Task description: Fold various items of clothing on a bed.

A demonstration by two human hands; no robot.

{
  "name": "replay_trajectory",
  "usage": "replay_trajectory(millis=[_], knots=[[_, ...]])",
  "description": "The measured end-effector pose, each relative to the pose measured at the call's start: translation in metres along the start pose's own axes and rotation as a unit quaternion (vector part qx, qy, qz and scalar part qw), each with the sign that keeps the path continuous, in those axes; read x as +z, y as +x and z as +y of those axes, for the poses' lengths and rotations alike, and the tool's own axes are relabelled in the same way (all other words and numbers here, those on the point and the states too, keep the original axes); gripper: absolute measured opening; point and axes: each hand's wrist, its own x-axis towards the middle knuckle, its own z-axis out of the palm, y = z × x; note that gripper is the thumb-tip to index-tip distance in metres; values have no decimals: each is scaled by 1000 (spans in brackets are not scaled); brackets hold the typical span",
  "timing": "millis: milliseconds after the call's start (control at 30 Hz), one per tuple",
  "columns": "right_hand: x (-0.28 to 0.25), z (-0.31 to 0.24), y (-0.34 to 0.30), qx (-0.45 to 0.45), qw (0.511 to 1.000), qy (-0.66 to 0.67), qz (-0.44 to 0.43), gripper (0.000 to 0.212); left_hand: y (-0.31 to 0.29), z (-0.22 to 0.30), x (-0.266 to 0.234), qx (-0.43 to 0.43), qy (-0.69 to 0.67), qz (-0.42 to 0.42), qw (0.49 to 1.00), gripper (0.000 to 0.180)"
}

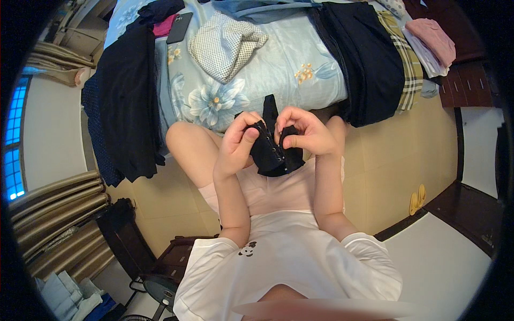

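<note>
Over my lap hangs a small black garment with a row of metal hooks (269,162); its exact kind is not clear. My left hand (239,143) pinches its left edge between thumb and fingers. The right edge is gripped by my right hand (309,132), its thumb pressed against curled fingers. Between the hands the hook row runs down the opening, and a black strip sticks up beyond them toward the bed. The fingertips of both hands are partly hidden by the cloth.
Ahead is a bed with a pale blue flowered sheet (267,59). On it lie a dotted white cloth (225,45), a dark phone (179,28), black trousers (369,59) and dark clothes (128,96). Folded pink cloth (432,40) sits at far right; yellow slippers (417,200) are on the floor.
</note>
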Motion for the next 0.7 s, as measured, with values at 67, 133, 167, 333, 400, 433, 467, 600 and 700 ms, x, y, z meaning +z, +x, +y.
replay_trajectory(millis=[67, 133, 167, 333, 400, 433, 467, 600, 700], knots=[[1, 4, 2, 0, 1000, 18, 1, 26, 0, 1, 1, 7, 6, -4, 1000, 14], [4, 7, 4, -4, 990, 136, 35, 23, 0, 3, 0, 8, 81, -26, 996, 13], [3, 10, 4, -5, 990, 136, 36, 23, 0, 2, -1, 8, 81, -26, 996, 13], [-3, 11, 8, -116, 993, 15, 5, 14, 0, 0, -4, -56, 125, -23, 990, 10], [-3, 1, 3, -58, 998, 26, -9, 18, 0, 4, -4, -62, 140, -32, 988, 12], [-2, -3, 0, 0, 999, 36, -21, 23, 0, 6, -4, -68, 153, -42, 985, 16], [-2, -4, -1, 1, 999, 36, -20, 23, 0, 7, -4, -69, 153, -41, 985, 16], [-2, -5, -3, 13, 996, 50, -70, 37, 4, 11, 0, -68, 198, -51, 976, 24], [6, -1, 0, 16, 997, 64, -41, 34, 3, 7, 2, -63, 231, -38, 970, 24]])
